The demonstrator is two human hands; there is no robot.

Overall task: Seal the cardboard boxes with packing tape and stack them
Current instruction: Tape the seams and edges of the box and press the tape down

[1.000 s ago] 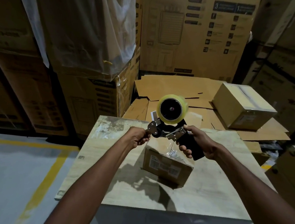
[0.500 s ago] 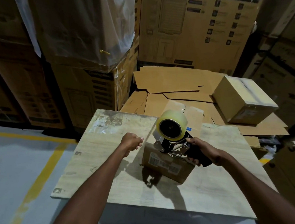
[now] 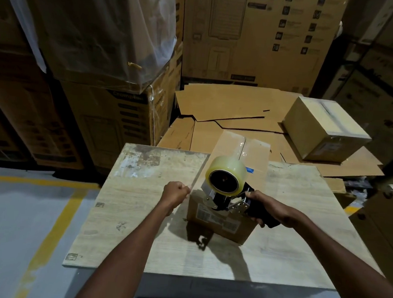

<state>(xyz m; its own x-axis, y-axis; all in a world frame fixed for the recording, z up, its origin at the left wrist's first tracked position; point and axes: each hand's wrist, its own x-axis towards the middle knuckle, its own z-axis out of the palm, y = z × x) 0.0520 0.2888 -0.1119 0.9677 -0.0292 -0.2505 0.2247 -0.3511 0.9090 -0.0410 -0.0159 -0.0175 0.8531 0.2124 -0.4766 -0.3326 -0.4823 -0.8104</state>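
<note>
This is a warehouse storage aisle. Tall printed cartons (image 3: 258,36) are stacked in walls on every side, one stack draped in what looks like clear plastic wrap (image 3: 101,30). Flattened cardboard sheets (image 3: 229,106) lie heaped behind a worn wooden tabletop (image 3: 138,215), with a taped box (image 3: 324,128) resting on them. The grey floor (image 3: 8,228) carries a painted yellow line (image 3: 50,229).

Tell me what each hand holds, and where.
Right hand grips the tape dispenser by its black handle. Left hand curls at the near-left corner of the box; what it pinches, if anything, cannot be told.
</note>
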